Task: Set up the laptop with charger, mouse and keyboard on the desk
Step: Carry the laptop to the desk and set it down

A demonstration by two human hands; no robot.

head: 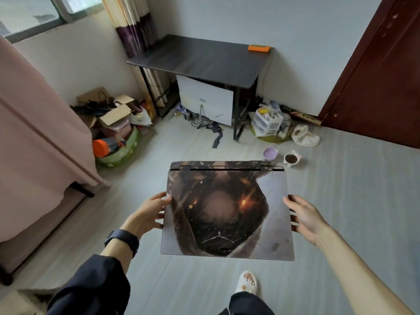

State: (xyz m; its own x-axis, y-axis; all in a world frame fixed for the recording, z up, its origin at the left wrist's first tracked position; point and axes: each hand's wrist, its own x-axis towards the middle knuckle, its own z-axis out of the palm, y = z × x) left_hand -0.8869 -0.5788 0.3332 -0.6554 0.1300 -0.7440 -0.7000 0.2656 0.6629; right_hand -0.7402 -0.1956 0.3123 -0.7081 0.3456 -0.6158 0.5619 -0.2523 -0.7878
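A closed laptop point(227, 210) with a dark printed picture on its lid is held level in front of me, above the floor. My left hand point(148, 212) grips its left edge, thumb on the lid and fingers beneath. My right hand point(304, 217) grips the right edge the same way. The dark desk point(200, 57) stands against the far wall, some way ahead. An orange flat thing point(259, 48) lies at its back right corner. No charger, mouse or keyboard can be made out.
Under the desk stands a white cabinet point(205, 100) with cables on the floor. Open cardboard boxes point(109, 110) and a green basket point(118, 153) crowd the left. A plastic drawer unit point(268, 121), two small cups point(281, 155) and a dark door point(381, 71) are on the right. Pink-covered furniture point(34, 133) fills the left side.
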